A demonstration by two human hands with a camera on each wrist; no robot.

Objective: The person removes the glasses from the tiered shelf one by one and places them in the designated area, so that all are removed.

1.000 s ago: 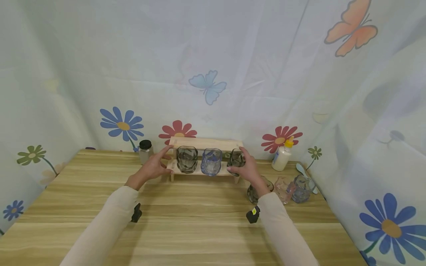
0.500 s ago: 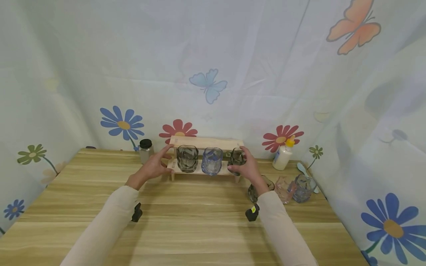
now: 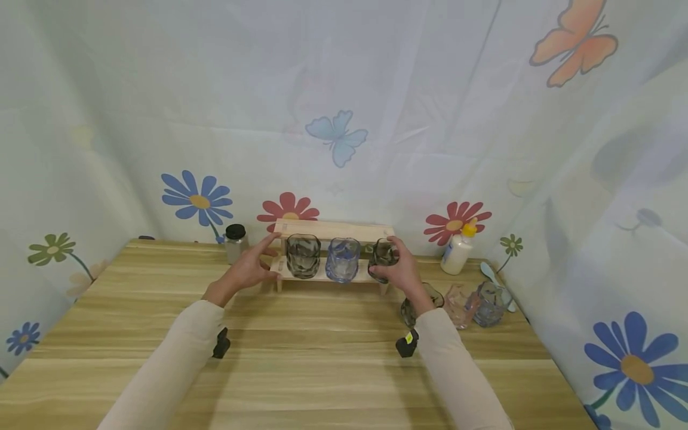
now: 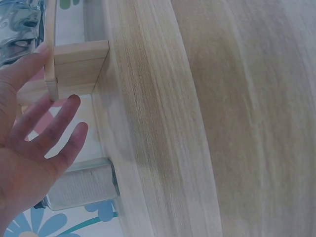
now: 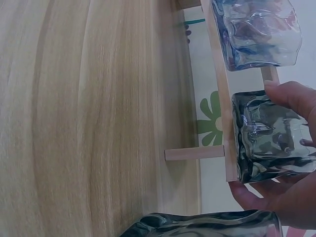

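A two-step wooden rack (image 3: 333, 228) stands at the back of the table. Its lower step bears a dark grey tumbler (image 3: 303, 257), a blue tumbler (image 3: 343, 260) and a second grey tumbler (image 3: 380, 254) at the right end. My right hand (image 3: 403, 272) holds that right-end tumbler, thumb on its near side and fingers around its outer side; the tumbler's base meets the step in the right wrist view (image 5: 271, 133). My left hand (image 3: 248, 267) touches the rack's left end with the thumb, its other fingers stretched out and spread in the left wrist view.
A black-lidded jar (image 3: 235, 245) stands beside the left hand. Right of the rack are a white bottle with yellow cap (image 3: 458, 251), another grey tumbler (image 3: 411, 312) partly behind the right wrist, a pink glass (image 3: 458, 306), a bluish glass (image 3: 488, 306) and a pale blue spoon (image 3: 488, 272).
The head view has shifted very slightly. Both hands, the rack and the tumblers keep their places relative to one another.
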